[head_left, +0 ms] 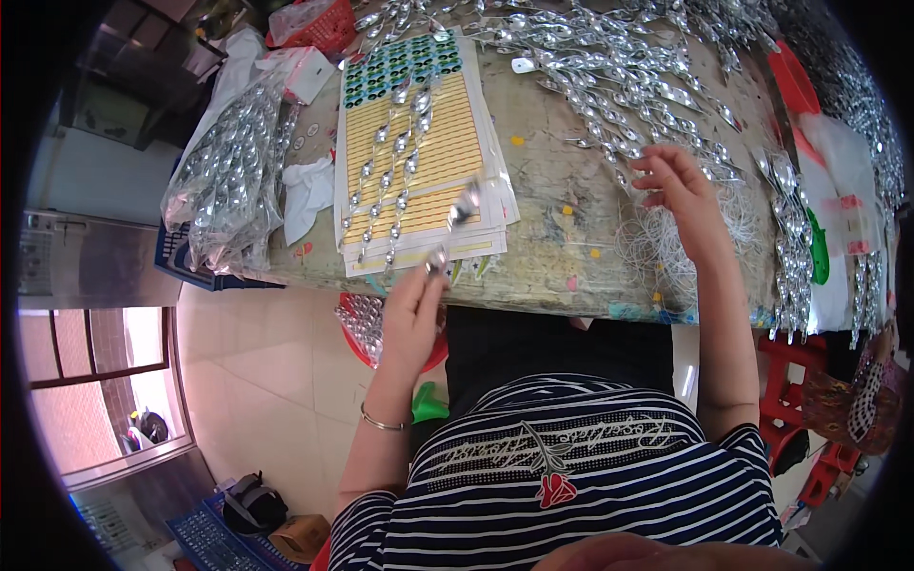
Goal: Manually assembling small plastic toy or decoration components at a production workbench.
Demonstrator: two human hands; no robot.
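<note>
My left hand (409,312) is closed on the lower end of a shiny silver twisted spiral (464,205). Motion blurs the spiral's upper part, which slants up over the edge of a stack of sticker sheets (447,133). Several similar silver spirals (386,176) lie in rows across those sheets, whose printing is yellow with a green-blue band at the far end. To the right, my right hand (681,190) is over the table with its fingers apart and bent. Its fingertips are close to a heap of silver spirals (619,105); nothing shows between them.
A tangle of white string (657,243) lies below my right hand. Bagged silver spirals (228,171) sit in a blue crate (219,276) at the left. A red basket (319,29) stands far left. More spirals (790,247) and a green-handled tool (817,246) are at the right edge.
</note>
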